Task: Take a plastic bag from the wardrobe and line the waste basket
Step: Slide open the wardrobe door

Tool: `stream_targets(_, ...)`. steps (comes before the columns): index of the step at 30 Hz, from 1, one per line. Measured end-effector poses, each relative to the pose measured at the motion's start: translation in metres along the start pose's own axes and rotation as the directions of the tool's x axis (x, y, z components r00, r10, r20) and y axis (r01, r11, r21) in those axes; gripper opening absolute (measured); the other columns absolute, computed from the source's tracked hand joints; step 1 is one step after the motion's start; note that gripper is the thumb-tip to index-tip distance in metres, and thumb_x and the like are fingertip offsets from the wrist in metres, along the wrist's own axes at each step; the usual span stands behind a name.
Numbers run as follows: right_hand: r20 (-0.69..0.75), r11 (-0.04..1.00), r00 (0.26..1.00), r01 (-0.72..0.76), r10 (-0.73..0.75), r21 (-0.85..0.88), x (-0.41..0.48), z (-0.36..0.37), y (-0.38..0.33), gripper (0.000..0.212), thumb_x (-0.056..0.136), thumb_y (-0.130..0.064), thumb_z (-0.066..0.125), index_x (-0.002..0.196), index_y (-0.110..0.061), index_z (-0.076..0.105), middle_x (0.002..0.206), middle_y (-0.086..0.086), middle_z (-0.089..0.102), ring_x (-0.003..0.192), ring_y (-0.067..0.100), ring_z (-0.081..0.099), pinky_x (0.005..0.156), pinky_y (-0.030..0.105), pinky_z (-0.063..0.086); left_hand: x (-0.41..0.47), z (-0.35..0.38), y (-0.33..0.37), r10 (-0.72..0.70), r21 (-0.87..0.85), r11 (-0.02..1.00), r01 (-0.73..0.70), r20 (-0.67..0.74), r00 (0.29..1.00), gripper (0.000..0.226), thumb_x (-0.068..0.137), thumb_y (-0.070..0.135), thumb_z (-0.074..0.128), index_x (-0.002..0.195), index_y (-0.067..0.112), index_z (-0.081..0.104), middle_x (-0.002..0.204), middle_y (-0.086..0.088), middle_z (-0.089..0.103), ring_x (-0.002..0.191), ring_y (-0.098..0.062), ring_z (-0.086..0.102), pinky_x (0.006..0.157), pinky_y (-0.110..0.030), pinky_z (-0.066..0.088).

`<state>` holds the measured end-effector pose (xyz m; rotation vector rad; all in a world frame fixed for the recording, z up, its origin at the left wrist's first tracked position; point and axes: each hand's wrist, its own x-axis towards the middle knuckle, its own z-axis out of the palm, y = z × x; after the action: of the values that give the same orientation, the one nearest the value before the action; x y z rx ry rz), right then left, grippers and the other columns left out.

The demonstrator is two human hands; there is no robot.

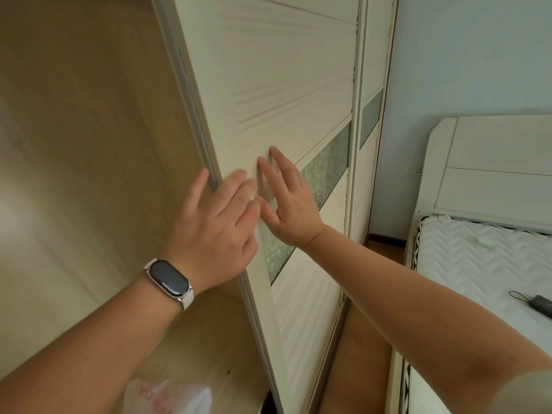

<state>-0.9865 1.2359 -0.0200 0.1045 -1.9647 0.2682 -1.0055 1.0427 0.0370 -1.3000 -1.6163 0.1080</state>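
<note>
Two hands, both flat on one sliding door (283, 85) of the wardrobe (74, 144). The left hand (215, 222), with one wristband (169, 279), lies spread at the door's left edge, fingers straight on the face and thumb along the edge; it grips nothing. The right hand (286, 204) presses just beside it, fingers straight, holding nothing. One second door panel (370, 85) stands behind the first, along its right edge. Left of the door's edge the compartment stands open. One plastic bag (167, 395), blurred, lies on the compartment's wooden board near the door's lower edge. One bed (478, 264) stands right of the wardrobe, a strip of floor between them; one small dark device (540, 304) lies on it.
</note>
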Motion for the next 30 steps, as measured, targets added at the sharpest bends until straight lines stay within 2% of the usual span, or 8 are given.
stream_targets(3,0.056,0.996,0.998,0.017,-0.012,-0.090,-0.016,-0.016,-0.021,0.050,0.100,-0.031,0.048,0.141,-0.005,0.049,0.147,0.020,0.046,0.135,0.034,0.046,0.106,0.048,0.041,-0.025,-0.020,0.002,-0.007,-0.113,0.994,0.014,0.061,0.998,0.037,0.085,0.025,0.052,0.114,0.009,0.067,0.133,-0.012,0.061,0.134,-0.029,0.048,0.112,-0.055,0.029)
stream_targets(9,0.147,0.987,0.989,0.054,-0.032,-0.150,-0.051,-0.041,-0.076,0.049,0.097,-0.034,0.054,0.137,-0.006,0.053,0.139,0.017,0.054,0.126,0.032,0.053,0.099,0.047,0.046,-0.098,-0.038,-0.002,-0.095,-0.270,0.950,0.156,0.224,0.970,0.042,0.085,0.030,0.056,0.122,0.012,0.066,0.137,-0.012,0.058,0.132,-0.032,0.049,0.111,-0.055,0.033)
stream_targets(13,0.308,0.964,0.942,0.193,-0.131,-0.181,-0.080,-0.039,-0.118,0.050,0.091,-0.036,0.059,0.132,-0.007,0.060,0.133,0.018,0.059,0.123,0.034,0.055,0.098,0.044,0.046,-0.158,-0.037,-0.001,-0.179,-0.318,0.900,0.297,0.352,0.919,0.043,0.087,0.034,0.054,0.123,0.012,0.065,0.135,-0.012,0.059,0.128,-0.031,0.051,0.108,-0.053,0.037)
stream_targets(15,0.402,0.960,0.904,0.226,-0.144,-0.165,-0.094,-0.030,-0.137,0.051,0.092,-0.042,0.057,0.133,-0.012,0.056,0.132,0.017,0.059,0.121,0.036,0.056,0.097,0.045,0.047,-0.190,-0.036,0.001,-0.224,-0.329,0.868,0.371,0.408,0.885,0.043,0.088,0.035,0.053,0.122,0.012,0.065,0.133,-0.012,0.060,0.125,-0.032,0.053,0.105,-0.052,0.040)
stream_targets(18,0.535,0.964,0.829,0.248,-0.160,-0.097,-0.113,-0.006,-0.163,0.052,0.093,-0.046,0.054,0.136,-0.018,0.046,0.132,0.014,0.058,0.118,0.034,0.056,0.095,0.044,0.049,-0.240,-0.035,0.005,-0.298,-0.315,0.815,0.486,0.493,0.818,0.043,0.088,0.037,0.053,0.121,0.013,0.066,0.131,-0.010,0.061,0.123,-0.031,0.055,0.102,-0.050,0.043)
stream_targets(24,0.726,0.962,0.656,0.273,-0.207,0.027,-0.150,0.062,-0.203,0.057,0.092,-0.052,0.045,0.136,-0.019,0.054,0.137,0.009,0.056,0.119,0.031,0.058,0.095,0.045,0.050,-0.343,-0.037,0.017,-0.436,-0.206,0.702,0.682,0.632,0.640,0.040,0.085,0.039,0.054,0.116,0.016,0.065,0.126,-0.007,0.061,0.118,-0.029,0.054,0.098,-0.045,0.046)
stream_targets(27,0.778,0.958,0.575,0.259,-0.252,0.119,-0.167,0.100,-0.218,0.057,0.092,-0.054,0.039,0.134,-0.019,0.056,0.135,0.010,0.058,0.117,0.033,0.059,0.093,0.046,0.051,-0.386,-0.040,0.024,-0.511,-0.122,0.638,0.760,0.672,0.536,0.039,0.081,0.037,0.052,0.111,0.018,0.067,0.122,-0.005,0.064,0.113,-0.029,0.054,0.092,-0.042,0.048)
stream_targets(30,0.801,0.936,0.493,0.261,-0.339,0.236,-0.186,0.138,-0.228,0.056,0.093,-0.055,0.040,0.135,-0.021,0.055,0.138,0.008,0.057,0.121,0.030,0.057,0.092,0.042,0.051,-0.423,-0.040,0.032,-0.564,0.001,0.579,0.815,0.723,0.399,0.039,0.081,0.039,0.053,0.113,0.021,0.065,0.121,-0.003,0.064,0.113,-0.027,0.056,0.093,-0.041,0.047)
